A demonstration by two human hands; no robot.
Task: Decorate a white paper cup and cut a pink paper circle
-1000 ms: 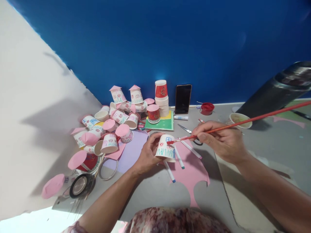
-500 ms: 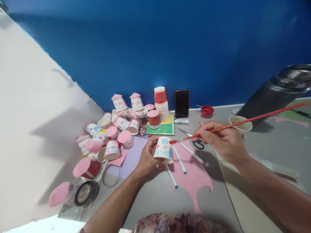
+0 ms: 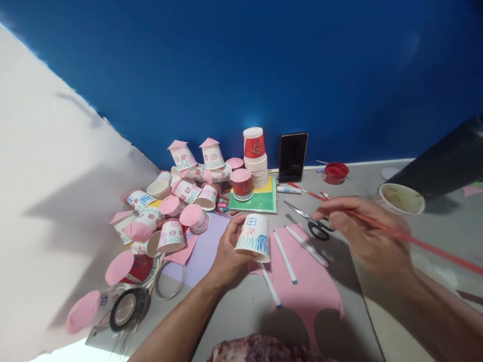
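My left hand (image 3: 231,246) is closed around a white paper cup (image 3: 252,236), held upside down with its wide rim low. Blue window lines, red dabs, green strokes and a blue door-like patch decorate its side. A long red paintbrush (image 3: 409,239) is pinched in my right hand (image 3: 368,229), its handle pointing right and its tip toward the back. Black-handled scissors (image 3: 317,230) lie just beside those fingers. Under the cup are a cut pink paper sheet (image 3: 302,296) and several white markers (image 3: 286,256). The red paint tub (image 3: 335,174) stands behind my right hand.
Several decorated cups with pink paper tops (image 3: 191,215) are heaped at left, near tape rolls (image 3: 129,309). A cup stack (image 3: 256,170) and a leaning phone (image 3: 293,158) stand by the blue wall. At right are a cup of murky liquid (image 3: 402,199) and a dark bottle (image 3: 441,156).
My right hand has moved right, drawing the paintbrush away from the cup. The cup in my left hand has turned a little, showing more of the blue patch. The view has shifted slightly.
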